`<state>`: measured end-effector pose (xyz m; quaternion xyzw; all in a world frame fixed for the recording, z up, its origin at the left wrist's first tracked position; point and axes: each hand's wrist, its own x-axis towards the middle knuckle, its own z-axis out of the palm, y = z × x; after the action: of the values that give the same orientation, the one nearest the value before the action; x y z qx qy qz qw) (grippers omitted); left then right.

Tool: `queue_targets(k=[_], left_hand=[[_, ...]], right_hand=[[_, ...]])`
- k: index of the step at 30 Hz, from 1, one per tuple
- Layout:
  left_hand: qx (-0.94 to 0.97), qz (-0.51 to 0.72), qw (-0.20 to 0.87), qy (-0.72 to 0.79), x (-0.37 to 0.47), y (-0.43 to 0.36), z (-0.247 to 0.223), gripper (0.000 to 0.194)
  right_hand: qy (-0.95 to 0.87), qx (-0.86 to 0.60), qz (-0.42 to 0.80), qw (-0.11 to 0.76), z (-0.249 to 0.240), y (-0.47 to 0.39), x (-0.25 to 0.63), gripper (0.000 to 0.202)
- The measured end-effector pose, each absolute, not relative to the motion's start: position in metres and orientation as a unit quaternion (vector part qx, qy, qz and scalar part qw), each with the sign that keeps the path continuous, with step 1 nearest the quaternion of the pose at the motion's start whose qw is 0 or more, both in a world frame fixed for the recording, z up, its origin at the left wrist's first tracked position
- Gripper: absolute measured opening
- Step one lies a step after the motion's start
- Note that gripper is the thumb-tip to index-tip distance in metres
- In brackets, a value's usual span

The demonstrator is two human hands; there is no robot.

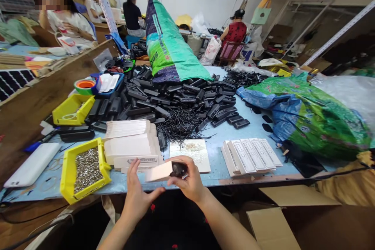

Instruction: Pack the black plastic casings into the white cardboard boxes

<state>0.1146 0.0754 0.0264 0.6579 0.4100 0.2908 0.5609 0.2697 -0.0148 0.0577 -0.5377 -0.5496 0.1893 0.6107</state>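
Note:
My right hand point(189, 177) grips a small white box point(159, 171) near the table's front edge. Its right end is open, with something black showing inside. Just left of the box is my left hand point(139, 189), its fingers spread and holding nothing. Behind my hands lies a stack of flat white cartons point(129, 144). A pale flat block point(190, 156) rests to the right of that stack, below a heap of thin black pieces point(183, 123). Farther right, several printed white boxes point(249, 156) lean in a row.
A yellow bin of small metal parts point(88, 168) and a white slab point(32, 164) are at left. Black casings point(187, 97) pile up behind. A green sack point(316, 113) lies right; an open cardboard box point(272, 226) is below. Several people sit farther back.

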Motion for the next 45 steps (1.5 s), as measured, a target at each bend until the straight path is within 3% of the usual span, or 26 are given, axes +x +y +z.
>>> queue_targets(k=[3,6,9,11,13,17,19,21,23,25,27,31,33,37,42,45], left_hand=[[0.797,0.198,0.452,0.347,0.113,0.079,0.021,0.070],[0.818,0.153,0.433,0.346,0.117,0.084,0.020,0.063],[0.823,0.203,0.395,0.355,0.120,0.097,0.015,0.076],[0.817,0.217,0.380,0.376,0.121,0.104,0.008,0.087],[0.799,0.231,0.375,0.409,0.123,0.104,0.001,0.089],[0.778,0.232,0.395,0.430,0.130,0.090,-0.005,0.066],[0.799,0.226,0.387,0.401,0.133,0.087,-0.004,0.066],[0.824,0.209,0.373,0.372,0.135,0.088,-0.003,0.074],[0.836,0.180,0.375,0.357,0.133,0.093,-0.003,0.083],[0.841,0.173,0.383,0.342,0.130,0.100,-0.006,0.086],[0.848,0.193,0.384,0.310,0.127,0.106,-0.011,0.074],[0.867,0.207,0.382,0.244,0.131,0.111,-0.014,0.038],[0.860,0.189,0.406,0.245,0.136,0.111,-0.011,0.049],[0.815,0.163,0.473,0.293,0.143,0.108,-0.001,0.095],[0.798,0.147,0.483,0.330,0.143,0.109,0.000,0.099],[0.766,0.208,0.507,0.336,0.147,0.106,-0.002,0.098]], right_hand=[[-0.595,-0.595,0.283,0.460,0.060,-0.011,0.318,0.062],[-0.469,-0.847,0.168,0.183,0.060,0.000,0.395,0.035],[-0.390,-0.906,0.142,0.087,0.055,0.004,0.461,0.022],[-0.382,-0.908,0.155,0.080,0.051,0.002,0.484,0.014],[-0.380,-0.907,0.157,0.092,0.051,0.000,0.489,0.011],[-0.404,-0.886,0.145,0.175,0.056,0.008,0.445,0.025],[-0.433,-0.840,0.154,0.289,0.057,0.012,0.399,0.029],[-0.451,-0.737,0.169,0.474,0.054,0.015,0.349,0.026],[-0.488,-0.672,0.160,0.533,0.049,0.015,0.309,0.019],[-0.546,-0.655,0.152,0.500,0.043,0.015,0.288,0.015],[-0.562,-0.652,0.150,0.486,0.036,0.016,0.284,0.014],[-0.432,-0.626,0.268,0.592,0.016,0.023,0.286,0.041],[-0.416,-0.586,0.332,0.611,0.005,0.026,0.279,0.048],[-0.463,-0.550,0.320,0.617,-0.003,0.028,0.265,0.042],[-0.473,-0.562,0.291,0.613,0.005,0.027,0.270,0.039],[-0.549,-0.571,0.255,0.554,0.010,0.018,0.265,0.055]])
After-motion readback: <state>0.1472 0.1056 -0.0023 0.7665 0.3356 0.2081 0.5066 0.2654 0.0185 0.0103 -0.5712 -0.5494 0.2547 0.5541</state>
